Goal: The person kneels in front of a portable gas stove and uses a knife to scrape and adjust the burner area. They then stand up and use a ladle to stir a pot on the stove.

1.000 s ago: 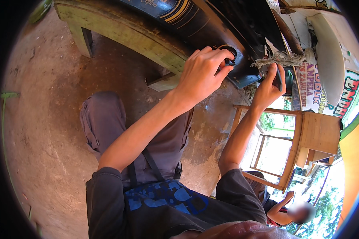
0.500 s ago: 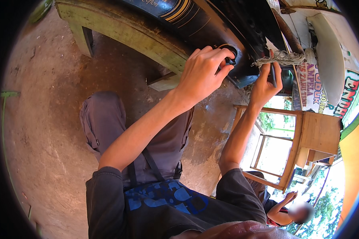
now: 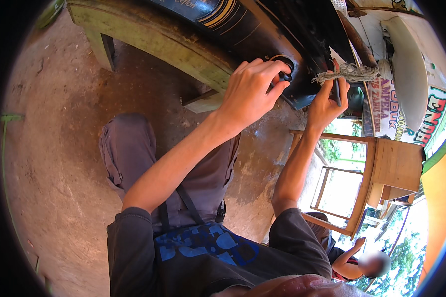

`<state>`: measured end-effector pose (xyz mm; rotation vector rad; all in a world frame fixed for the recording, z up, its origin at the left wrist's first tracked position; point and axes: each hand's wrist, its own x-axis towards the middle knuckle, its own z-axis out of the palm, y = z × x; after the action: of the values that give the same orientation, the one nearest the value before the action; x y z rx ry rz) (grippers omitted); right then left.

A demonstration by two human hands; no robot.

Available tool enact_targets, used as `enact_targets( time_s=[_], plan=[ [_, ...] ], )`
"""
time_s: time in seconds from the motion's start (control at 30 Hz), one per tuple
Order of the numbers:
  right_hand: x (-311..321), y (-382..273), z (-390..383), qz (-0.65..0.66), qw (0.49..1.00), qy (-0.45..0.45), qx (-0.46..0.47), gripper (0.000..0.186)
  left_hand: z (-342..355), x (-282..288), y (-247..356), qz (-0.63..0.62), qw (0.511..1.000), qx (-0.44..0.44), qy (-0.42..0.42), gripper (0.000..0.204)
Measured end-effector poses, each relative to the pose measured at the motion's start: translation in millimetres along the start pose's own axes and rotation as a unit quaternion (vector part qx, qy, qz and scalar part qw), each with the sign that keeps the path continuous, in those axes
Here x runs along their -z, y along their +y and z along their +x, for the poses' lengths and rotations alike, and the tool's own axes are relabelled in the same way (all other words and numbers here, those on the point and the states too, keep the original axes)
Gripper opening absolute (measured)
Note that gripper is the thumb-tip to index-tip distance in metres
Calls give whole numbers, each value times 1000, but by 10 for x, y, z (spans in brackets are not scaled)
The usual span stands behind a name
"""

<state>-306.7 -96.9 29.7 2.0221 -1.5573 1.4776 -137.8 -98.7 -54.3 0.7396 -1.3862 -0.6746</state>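
Left hand [image 3: 255,91], narrowly curled, with thumb and fingertips around a black knob [image 3: 285,76] on a dark, gold-striped panel [image 3: 248,30]. To its right, the right hand [image 3: 326,104] pinches a slim dark object [image 3: 338,93], just beside loose pale string [image 3: 359,73]. A greenish wooden bench [image 3: 153,47] runs along the panel's near side. Likely faults: stray strands could snag on the slim object, being frayed and so close to the fingers; the knob, gripped at the fingertips, might slip or overturn under a sudden wrist twist. Farther off, a wooden case [image 3: 395,161] has framed openings that admit daylight; its contents, if any, cannot be made out.
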Motion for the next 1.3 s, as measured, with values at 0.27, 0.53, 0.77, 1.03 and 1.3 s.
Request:
enact_targets(
  time_s=[0.27,0.53,0.77,1.03,1.3],
  plan=[
    [21,42,-95,-39,999,30,-3,30,-2,-12,17,-22,1000,9,-5,25],
    [-47,56,-162,-7,998,64,-28,15,44,31,-19,-14,1000,-18,2,23],
    [11,177,-158,-70,995,75,-7,17,-3,26,67,-54,998,33,-24,25],
    [-40,172,-79,-72,996,45,15,27,34,13,38,-53,998,27,-13,24],
    [-54,130,-29,-61,998,14,13,20,23,12,19,-41,999,31,-12,24]
  ],
)
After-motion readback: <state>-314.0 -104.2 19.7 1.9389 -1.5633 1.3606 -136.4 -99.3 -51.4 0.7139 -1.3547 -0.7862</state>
